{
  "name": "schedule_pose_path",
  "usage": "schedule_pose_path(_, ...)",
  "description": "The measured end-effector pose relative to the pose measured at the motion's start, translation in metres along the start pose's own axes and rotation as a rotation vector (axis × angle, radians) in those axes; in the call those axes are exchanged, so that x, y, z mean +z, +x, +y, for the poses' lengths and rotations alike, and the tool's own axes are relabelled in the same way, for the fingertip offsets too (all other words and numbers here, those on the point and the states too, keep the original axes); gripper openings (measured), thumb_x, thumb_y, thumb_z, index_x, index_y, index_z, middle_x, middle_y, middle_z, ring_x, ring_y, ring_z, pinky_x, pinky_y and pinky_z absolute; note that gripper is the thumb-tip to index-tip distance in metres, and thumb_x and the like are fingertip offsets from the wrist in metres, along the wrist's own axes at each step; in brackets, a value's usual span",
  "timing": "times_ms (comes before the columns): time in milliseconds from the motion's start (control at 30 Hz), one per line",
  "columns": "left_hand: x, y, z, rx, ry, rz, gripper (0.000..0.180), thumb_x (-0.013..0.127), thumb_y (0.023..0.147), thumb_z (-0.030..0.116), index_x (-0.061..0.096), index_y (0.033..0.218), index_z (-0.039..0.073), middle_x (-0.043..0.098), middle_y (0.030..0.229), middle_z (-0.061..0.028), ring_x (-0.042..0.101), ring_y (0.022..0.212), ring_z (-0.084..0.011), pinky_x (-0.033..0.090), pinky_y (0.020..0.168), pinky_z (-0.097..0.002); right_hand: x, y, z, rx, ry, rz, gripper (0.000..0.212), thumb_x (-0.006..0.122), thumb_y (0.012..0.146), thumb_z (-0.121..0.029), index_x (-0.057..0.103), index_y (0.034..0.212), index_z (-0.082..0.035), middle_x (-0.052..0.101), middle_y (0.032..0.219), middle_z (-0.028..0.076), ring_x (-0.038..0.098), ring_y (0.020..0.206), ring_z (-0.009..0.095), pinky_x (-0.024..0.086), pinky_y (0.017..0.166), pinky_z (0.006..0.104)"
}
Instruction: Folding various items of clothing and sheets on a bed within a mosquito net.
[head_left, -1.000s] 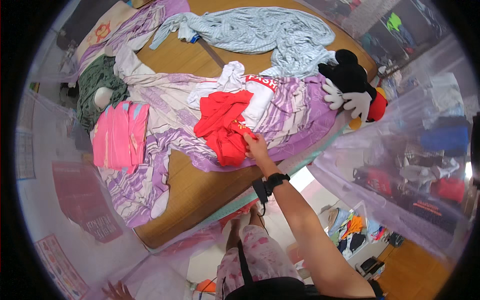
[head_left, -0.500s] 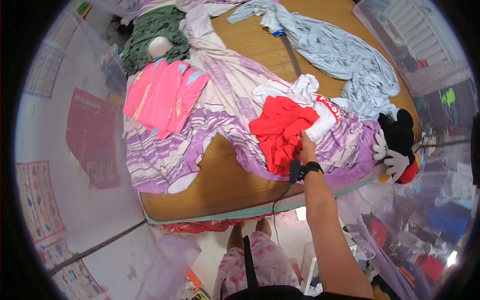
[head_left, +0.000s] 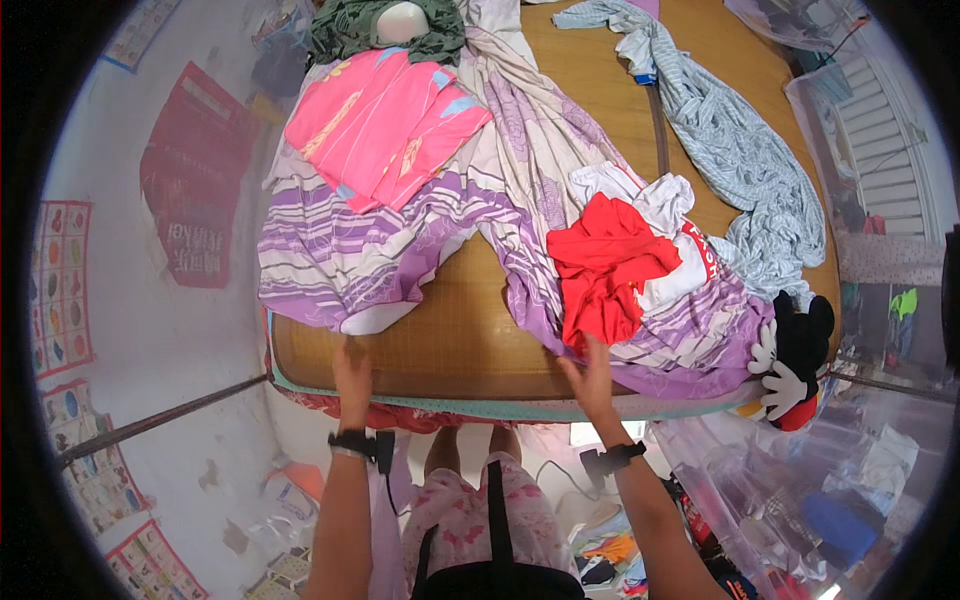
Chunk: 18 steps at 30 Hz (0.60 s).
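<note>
My left hand [head_left: 352,375] reaches over the near edge of the bed, its somewhat blurred fingers stretched forward just below the corner of a purple-and-white striped sheet [head_left: 345,275]. Nothing shows in it. My right hand [head_left: 590,378] is open, thumb apart from the fingers, by the sheet's purple hem and the lower end of a red garment [head_left: 612,265]. Whether its fingertips touch the cloth I cannot tell. The red garment lies crumpled against a white shirt [head_left: 678,285] with red trim. Between my hands shows the bare brown mat [head_left: 455,335].
A folded pink cloth [head_left: 385,125] lies at the left, below a green patterned cloth [head_left: 335,35]. A rumpled light-blue striped cloth [head_left: 740,160] stretches along the right side. At the bed's right corner sits a black plush toy [head_left: 800,345]. Sheer netting [head_left: 720,470] hangs beside it.
My right hand has left the red and white clothes and drawn back toward the bed's near edge. My left hand has come into view. The view has shifted left and closer to the near edge.
</note>
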<state>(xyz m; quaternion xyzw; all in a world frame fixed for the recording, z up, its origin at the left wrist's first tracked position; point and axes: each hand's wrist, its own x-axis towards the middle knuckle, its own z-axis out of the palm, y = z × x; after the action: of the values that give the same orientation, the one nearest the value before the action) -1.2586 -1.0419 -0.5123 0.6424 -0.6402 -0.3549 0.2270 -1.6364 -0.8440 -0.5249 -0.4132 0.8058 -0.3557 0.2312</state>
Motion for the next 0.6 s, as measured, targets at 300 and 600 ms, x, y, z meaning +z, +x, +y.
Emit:
schedule_pose_path(300,0.049,0.051,0.044,0.078,0.551,-0.431,0.05,0.059,0.07,0.004,0.041,0.117,0.0,0.044,0.115,-0.0215,0.045,0.104,-0.0391,0.041,0.084,-0.042,0.009,0.04,0.028,0.113,-0.783,-0.36,0.054,0.063,0.071,-0.029,0.044,0.12,-0.018,0.051,0.106,0.013,0.049,0.099,0.028,0.039,0.081,0.0442)
schedule_pose_path(600,-0.023,-0.058,-0.052,0.114,0.49,-0.429,0.024,0.05,0.071,0.005,0.055,0.094,0.001,0.056,0.091,-0.0208,0.052,0.088,-0.0377,0.042,0.076,-0.0449,-0.199,-0.022,0.178,0.212,-1.265,-0.453,0.016,0.051,0.078,-0.01,0.055,0.093,-0.008,0.06,0.075,0.014,0.061,0.069,0.03,0.047,0.061,0.0407)
